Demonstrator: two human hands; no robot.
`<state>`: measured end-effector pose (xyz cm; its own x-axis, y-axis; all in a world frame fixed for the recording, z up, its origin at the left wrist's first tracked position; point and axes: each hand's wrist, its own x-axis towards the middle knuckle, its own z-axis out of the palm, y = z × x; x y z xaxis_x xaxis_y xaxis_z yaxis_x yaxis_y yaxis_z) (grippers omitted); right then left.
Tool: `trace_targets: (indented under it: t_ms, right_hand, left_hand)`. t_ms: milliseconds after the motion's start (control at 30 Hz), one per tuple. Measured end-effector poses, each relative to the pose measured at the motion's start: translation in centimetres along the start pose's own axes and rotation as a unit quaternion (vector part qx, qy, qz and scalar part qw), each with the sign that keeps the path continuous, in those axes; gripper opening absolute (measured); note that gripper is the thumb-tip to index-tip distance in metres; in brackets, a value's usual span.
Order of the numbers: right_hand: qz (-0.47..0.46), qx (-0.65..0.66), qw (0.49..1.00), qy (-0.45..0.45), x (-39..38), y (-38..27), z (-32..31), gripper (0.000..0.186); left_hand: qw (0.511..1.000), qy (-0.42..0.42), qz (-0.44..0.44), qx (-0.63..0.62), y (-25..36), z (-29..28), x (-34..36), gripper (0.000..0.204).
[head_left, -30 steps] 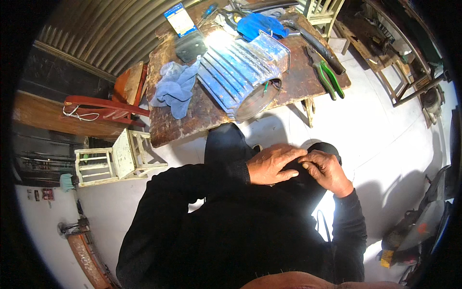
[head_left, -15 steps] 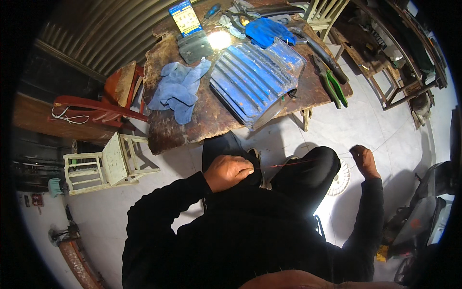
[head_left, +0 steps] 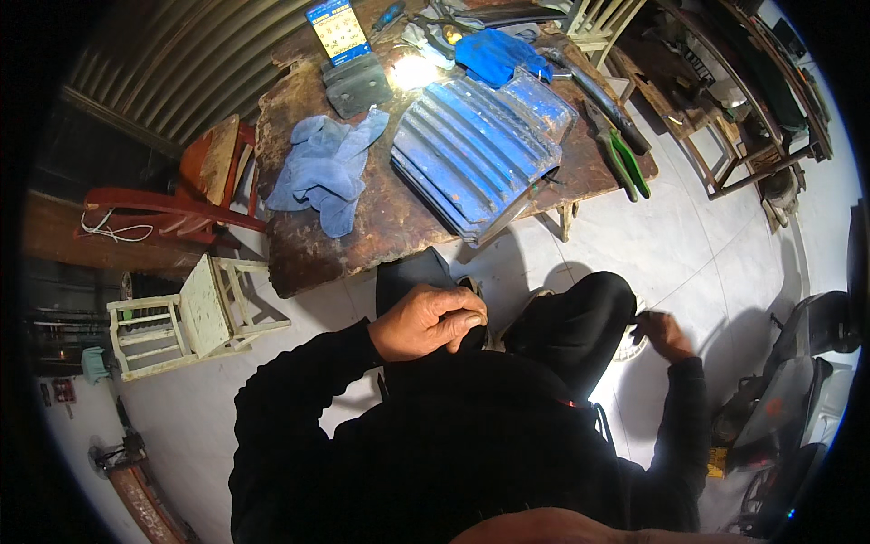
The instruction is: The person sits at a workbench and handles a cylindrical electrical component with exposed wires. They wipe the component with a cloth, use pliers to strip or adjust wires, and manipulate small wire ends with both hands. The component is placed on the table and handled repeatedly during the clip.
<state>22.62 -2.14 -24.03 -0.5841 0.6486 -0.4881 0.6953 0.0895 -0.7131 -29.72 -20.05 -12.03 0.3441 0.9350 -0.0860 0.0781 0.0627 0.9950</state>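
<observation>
My left hand (head_left: 426,324) is over my lap, its thumb pressed against the bent forefinger in a pinch. Half a second ago a thin reddish thread ran from this pinch toward the right; now I cannot follow it between the hands. A small red streak (head_left: 569,403) shows against my dark clothes. Beside my right knee, my right hand (head_left: 666,335) has its fingers curled in, and what they hold is too small to make out. In front of me a scuffed blue ribbed panel (head_left: 485,150) lies on the worn wooden table (head_left: 313,258), apart from both hands.
A blue-grey cloth (head_left: 331,168), a phone (head_left: 338,32) propped on a dark block (head_left: 358,86), a bright blue cloth (head_left: 503,59) and green-handled shears (head_left: 623,163) lie on the table. A pale stool (head_left: 204,304) and a red chair (head_left: 172,199) are at left.
My right hand has moved down and inward, toward my knee. The taut reddish thread between the hands is no longer visible there. My left hand stays pinched, turned slightly; the whole view has shifted a little.
</observation>
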Motion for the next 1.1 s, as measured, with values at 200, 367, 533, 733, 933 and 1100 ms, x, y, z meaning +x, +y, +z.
trace_targets:
  t_ms: [200,367,533,733,933,1100]
  right_hand:
    - [-0.083,0.161,0.980,0.087,-2.9,-19.4,-6.9,0.015]
    - [-0.224,0.147,0.963,0.044,-3.9,-24.3,-10.0,0.027]
    - [-0.150,0.084,0.976,0.133,-2.3,-22.7,-11.9,0.033]
    - [-0.094,-0.128,0.962,0.223,2.3,-16.1,-12.2,0.018]
    - [-0.218,-0.261,0.880,0.331,4.5,-19.4,-4.5,0.028]
    - [-0.403,-0.172,0.875,0.206,3.5,-27.1,6.6,0.041]
  left_hand:
    - [0.996,0.055,0.021,0.071,5.5,-1.7,-0.6,0.014]
    - [0.977,0.131,0.097,0.135,6.9,-3.6,-1.7,0.014]
    - [0.963,0.173,0.071,0.194,6.5,-5.7,-4.6,0.015]
    - [0.952,0.184,-0.002,0.246,4.7,-5.8,-7.0,0.010]
    - [0.954,0.152,-0.003,0.258,3.1,-2.4,-5.3,0.010]
    - [0.959,0.086,0.110,0.246,1.3,1.1,-1.3,0.010]
